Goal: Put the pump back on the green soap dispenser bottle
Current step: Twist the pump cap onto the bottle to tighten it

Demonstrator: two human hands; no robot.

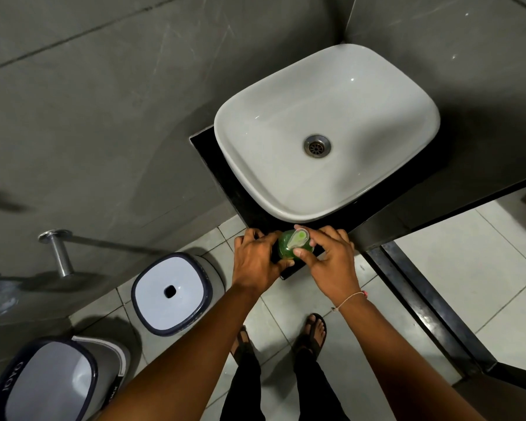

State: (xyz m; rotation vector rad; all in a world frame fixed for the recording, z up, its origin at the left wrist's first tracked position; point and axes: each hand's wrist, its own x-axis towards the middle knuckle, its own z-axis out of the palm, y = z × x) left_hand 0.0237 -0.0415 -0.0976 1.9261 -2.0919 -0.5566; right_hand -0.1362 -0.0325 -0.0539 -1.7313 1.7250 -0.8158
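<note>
A green soap dispenser bottle [286,250] stands on the front corner of the black counter [214,161], seen from above. The clear pump [298,238] with a green spot sits on top of the bottle, its nozzle pointing toward me. My left hand [257,262] wraps around the bottle's left side. My right hand [328,259] grips the pump from the right, thumb and fingers around it. The bottle's lower body is hidden by my hands.
A white basin [274,117] with a metal drain [317,146] fills the counter behind the bottle. Two white bins [170,294] [47,381] stand on the tiled floor at left. A metal wall bar [58,253] juts out at far left. A dark frame [428,299] runs at right.
</note>
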